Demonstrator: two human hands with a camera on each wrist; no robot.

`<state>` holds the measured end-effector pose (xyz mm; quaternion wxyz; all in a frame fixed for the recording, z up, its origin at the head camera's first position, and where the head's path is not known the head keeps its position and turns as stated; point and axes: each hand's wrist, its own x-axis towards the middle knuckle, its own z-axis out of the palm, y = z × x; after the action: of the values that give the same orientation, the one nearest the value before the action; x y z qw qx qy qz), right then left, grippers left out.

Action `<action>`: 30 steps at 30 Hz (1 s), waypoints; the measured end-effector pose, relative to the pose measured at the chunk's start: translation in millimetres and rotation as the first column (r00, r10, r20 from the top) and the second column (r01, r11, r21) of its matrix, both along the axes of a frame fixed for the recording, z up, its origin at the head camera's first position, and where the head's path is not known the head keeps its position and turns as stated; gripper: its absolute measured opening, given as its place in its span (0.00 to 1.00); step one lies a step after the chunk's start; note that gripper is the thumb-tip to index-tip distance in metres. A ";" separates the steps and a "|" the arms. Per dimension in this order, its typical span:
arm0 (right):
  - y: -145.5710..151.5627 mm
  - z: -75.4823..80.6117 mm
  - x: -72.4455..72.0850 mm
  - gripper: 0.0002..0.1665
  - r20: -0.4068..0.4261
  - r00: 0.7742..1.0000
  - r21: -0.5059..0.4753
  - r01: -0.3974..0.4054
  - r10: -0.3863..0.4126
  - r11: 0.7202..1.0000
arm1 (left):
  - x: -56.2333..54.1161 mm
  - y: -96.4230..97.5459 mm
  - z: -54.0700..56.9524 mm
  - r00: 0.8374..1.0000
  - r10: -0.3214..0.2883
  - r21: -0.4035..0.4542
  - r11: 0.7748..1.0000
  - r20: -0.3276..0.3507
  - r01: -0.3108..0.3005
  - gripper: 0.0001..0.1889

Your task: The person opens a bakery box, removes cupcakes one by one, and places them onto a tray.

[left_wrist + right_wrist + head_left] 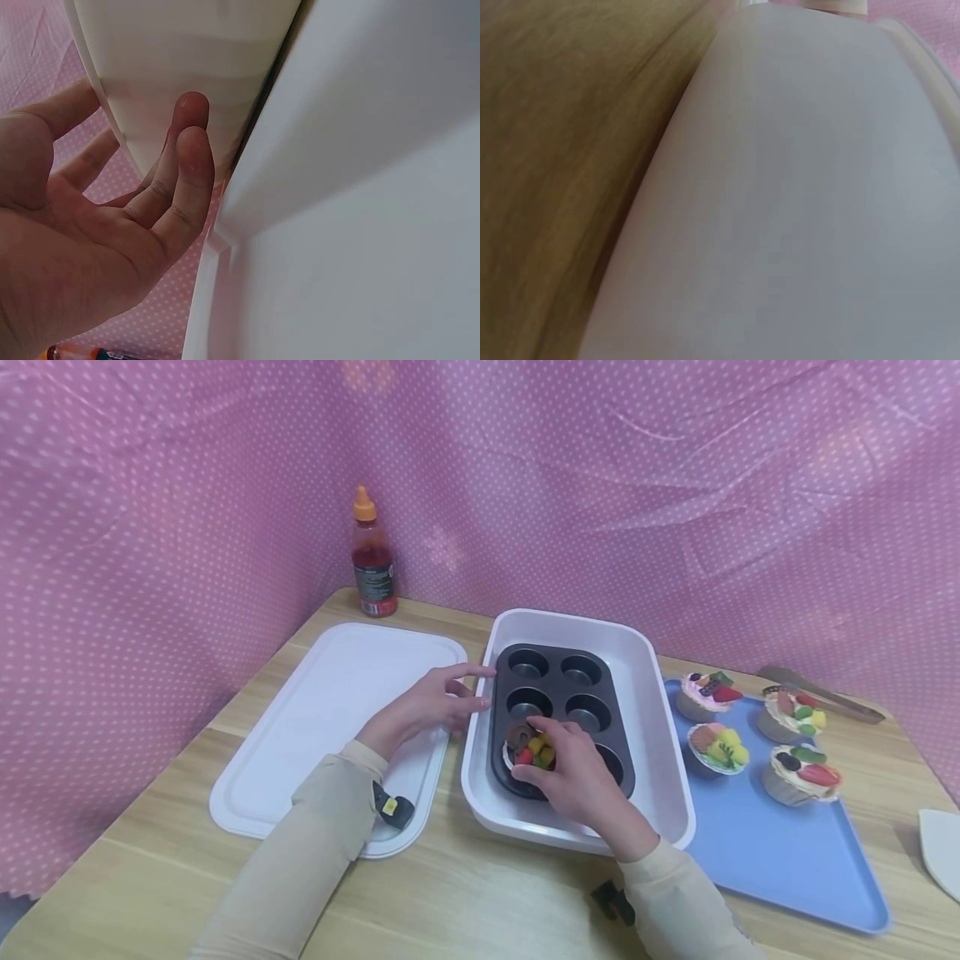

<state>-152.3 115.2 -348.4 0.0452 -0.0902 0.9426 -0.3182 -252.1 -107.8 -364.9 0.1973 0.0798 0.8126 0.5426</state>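
My right hand (573, 772) grips a fruit-topped cupcake (534, 752) with chocolate, red and yellow pieces. The cupcake is at the near-left cup of a dark muffin pan (558, 693), which lies inside a white plastic bin (652, 760). Whether the cupcake sits fully down in the cup is hard to see. At the bin's left side is my left hand (438, 702), fingers loosely bent and holding nothing. In the left wrist view, this hand (112, 202) is beside the bin's outer wall (202, 52). Only the bin wall (780, 195) and the table appear in the right wrist view.
Several fruit cupcakes (717, 750) stand on a blue tray (780, 852) at the right. Tongs (825, 693) lie behind it, and a white flat piece (941, 852) is at the right edge. A white cutting board (330, 710) lies left, with a sauce bottle (373, 564) behind.
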 end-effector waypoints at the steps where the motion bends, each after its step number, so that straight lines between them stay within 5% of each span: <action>1: 0.1 0.4 0.1 0.40 0.000 1.000 -0.001 -0.001 0.001 1.000 | 0.1 0.0 0.0 1.000 0.000 0.001 1.000 0.000 0.000 0.28; 30: 0.4 1.0 0.6 0.39 0.027 1.000 0.024 -0.007 0.006 1.000 | 1.3 0.1 0.7 1.000 -0.001 0.006 1.000 0.000 0.001 0.28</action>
<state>-151.6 115.6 -347.5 0.0602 -0.0885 0.9454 -0.3078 -250.8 -107.6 -364.2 0.1973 0.0808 0.8110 0.5449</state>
